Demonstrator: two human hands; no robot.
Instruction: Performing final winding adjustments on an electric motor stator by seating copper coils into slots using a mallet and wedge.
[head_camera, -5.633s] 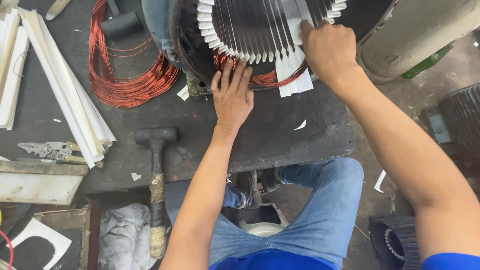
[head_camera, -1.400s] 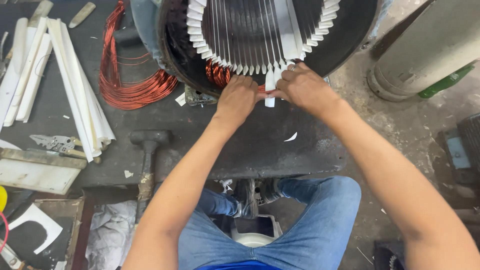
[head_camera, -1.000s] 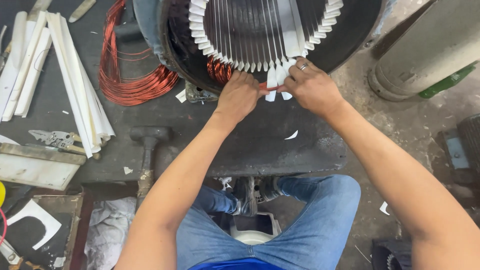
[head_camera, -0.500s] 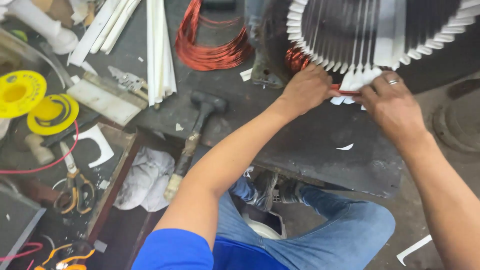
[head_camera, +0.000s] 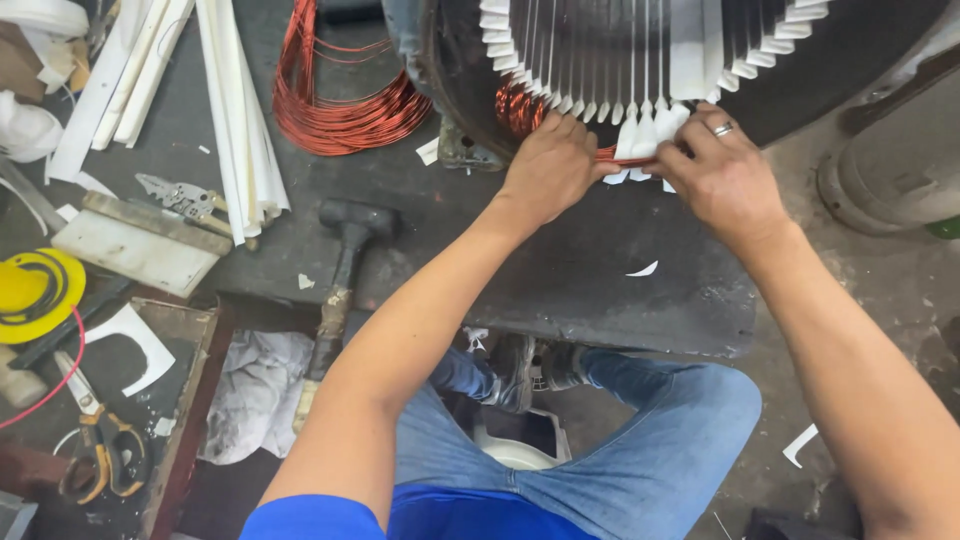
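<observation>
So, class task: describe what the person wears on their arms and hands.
Both forearms are bare, with no gloves or watch. The right hand carries a silver ring on one finger; the left hand has none visible. A short blue sleeve covers the left shoulder.

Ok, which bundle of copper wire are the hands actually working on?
The small copper bundle at the stator's lower rim, between left hand and right hand. The big loose coil lies untouched on the mat.

Copper-orange wire coil (head_camera: 335, 100) on dark grey bench (head_camera: 560, 280); white slot liners (head_camera: 640, 135) fan out of the black stator (head_camera: 600, 60). Mallet (head_camera: 345, 270) has black head, yellow tape reel (head_camera: 35, 290), blue jeans (head_camera: 650, 450).
</observation>
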